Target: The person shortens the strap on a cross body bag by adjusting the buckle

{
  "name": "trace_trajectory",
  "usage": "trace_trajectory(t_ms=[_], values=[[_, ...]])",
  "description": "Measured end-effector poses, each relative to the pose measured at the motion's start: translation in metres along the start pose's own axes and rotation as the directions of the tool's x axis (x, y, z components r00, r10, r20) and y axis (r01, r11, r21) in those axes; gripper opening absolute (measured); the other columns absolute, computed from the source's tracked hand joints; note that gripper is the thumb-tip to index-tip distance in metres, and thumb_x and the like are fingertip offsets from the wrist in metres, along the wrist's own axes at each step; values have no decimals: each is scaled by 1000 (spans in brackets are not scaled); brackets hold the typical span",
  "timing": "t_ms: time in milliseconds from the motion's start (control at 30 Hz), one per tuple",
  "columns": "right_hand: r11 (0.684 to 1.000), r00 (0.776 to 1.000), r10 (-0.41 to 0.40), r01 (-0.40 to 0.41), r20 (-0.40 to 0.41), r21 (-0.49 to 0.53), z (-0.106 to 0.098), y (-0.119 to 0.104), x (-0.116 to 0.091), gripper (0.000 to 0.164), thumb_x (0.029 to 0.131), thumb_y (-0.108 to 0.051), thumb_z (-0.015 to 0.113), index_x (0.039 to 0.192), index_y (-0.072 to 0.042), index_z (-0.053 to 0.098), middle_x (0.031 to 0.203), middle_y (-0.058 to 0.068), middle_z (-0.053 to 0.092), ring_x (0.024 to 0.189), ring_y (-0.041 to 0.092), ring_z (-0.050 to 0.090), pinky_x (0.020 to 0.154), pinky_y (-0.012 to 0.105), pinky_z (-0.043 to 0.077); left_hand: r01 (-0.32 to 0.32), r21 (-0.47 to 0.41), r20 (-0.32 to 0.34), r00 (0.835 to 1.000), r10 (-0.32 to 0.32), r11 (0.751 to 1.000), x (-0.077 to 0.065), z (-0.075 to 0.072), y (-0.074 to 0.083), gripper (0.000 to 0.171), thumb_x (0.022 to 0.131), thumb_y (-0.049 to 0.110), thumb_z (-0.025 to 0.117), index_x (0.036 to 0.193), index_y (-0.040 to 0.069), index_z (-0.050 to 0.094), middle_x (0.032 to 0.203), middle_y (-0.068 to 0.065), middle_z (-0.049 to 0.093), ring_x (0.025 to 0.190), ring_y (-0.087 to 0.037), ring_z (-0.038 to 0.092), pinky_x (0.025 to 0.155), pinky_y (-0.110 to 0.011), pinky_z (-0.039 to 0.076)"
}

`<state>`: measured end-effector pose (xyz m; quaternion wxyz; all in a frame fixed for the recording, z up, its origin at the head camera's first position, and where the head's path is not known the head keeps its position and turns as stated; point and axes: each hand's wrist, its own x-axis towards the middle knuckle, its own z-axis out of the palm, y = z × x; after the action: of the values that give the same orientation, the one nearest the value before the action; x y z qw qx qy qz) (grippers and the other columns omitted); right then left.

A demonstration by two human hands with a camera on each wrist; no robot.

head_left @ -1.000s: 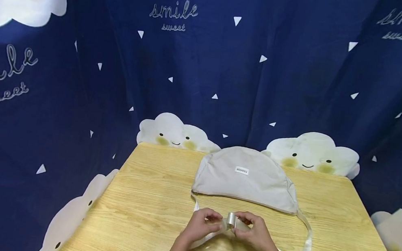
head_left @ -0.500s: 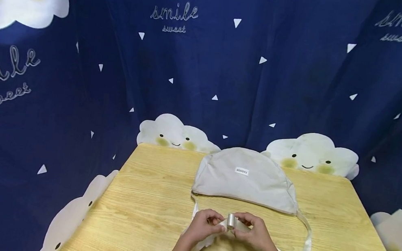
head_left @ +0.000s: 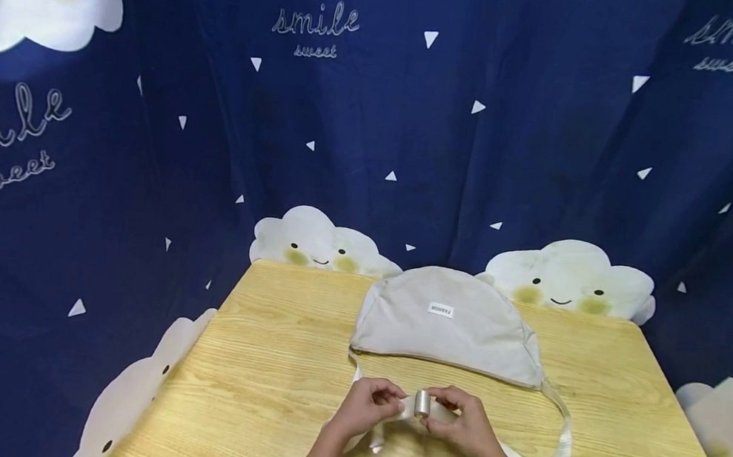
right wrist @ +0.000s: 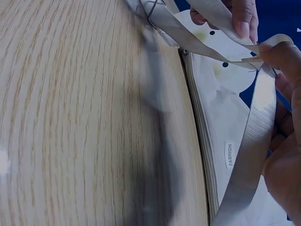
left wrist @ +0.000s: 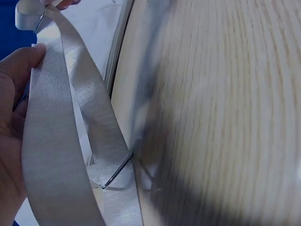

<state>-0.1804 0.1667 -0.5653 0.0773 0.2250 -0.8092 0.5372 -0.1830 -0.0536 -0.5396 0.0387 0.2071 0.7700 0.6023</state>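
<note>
In the head view, a pale grey fabric bag (head_left: 462,335) lies toward the back of the table, its strap (head_left: 564,443) looping forward. My left hand (head_left: 362,410) pinches the strap between thumb and fingers. Just beside it, my right hand (head_left: 463,423) pinches the strap at a metal slider buckle (left wrist: 41,19). Between the hands a short shiny loop of strap (head_left: 422,404) stands up. Two lengths of strap hang below the left hand in the left wrist view, a second metal buckle (left wrist: 117,172) on one. The right wrist view shows the right thumb (right wrist: 282,59) pressed on the strap.
A light wooden table (head_left: 271,367) carries the bag. Behind it hangs a dark blue curtain (head_left: 365,109) printed with clouds and triangles. A small FASHION label (head_left: 441,310) is on the bag, and a zip runs along its near edge.
The strap loop between the hands has turned slightly and stands more upright. Strap hanging under the left hand has shifted, while both hands stay nearly in place.
</note>
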Motion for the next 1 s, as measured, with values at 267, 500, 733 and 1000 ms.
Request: trace_trajectory(t_ms=[267,500,733,1000], values=[[998,998,-56,55,-17,-43,-2,-19,1,46,61,3,83,103,-5,67,86,-1,65,72,20,58,58,29,48,18,-30,7,1000,-18,999,0,0,5,10,79,-1,68,89,-3,69,74,-9,64,62,-7,54,58,-22,47],[996,998,-55,54,-8,-70,-6,-42,3,47,60,5,82,104,1,65,87,7,64,75,28,57,60,31,49,40,-37,5,999,-39,999,2,0,3,11,79,-1,68,89,-3,69,75,-8,64,60,-6,53,57,-20,46],[996,997,-67,65,-28,-61,-5,-40,3,44,60,5,82,101,0,67,85,6,65,72,29,58,58,32,49,48,-7,8,999,-48,999,0,-5,8,11,81,1,67,91,-2,68,78,-11,64,65,-10,54,61,-22,46],[997,997,-70,68,-40,-44,-6,-38,2,43,61,5,82,101,1,66,84,8,65,71,32,57,58,36,49,46,30,-7,999,-46,998,0,-9,-10,10,80,0,67,90,-1,69,74,-8,62,63,-11,53,57,-21,45]])
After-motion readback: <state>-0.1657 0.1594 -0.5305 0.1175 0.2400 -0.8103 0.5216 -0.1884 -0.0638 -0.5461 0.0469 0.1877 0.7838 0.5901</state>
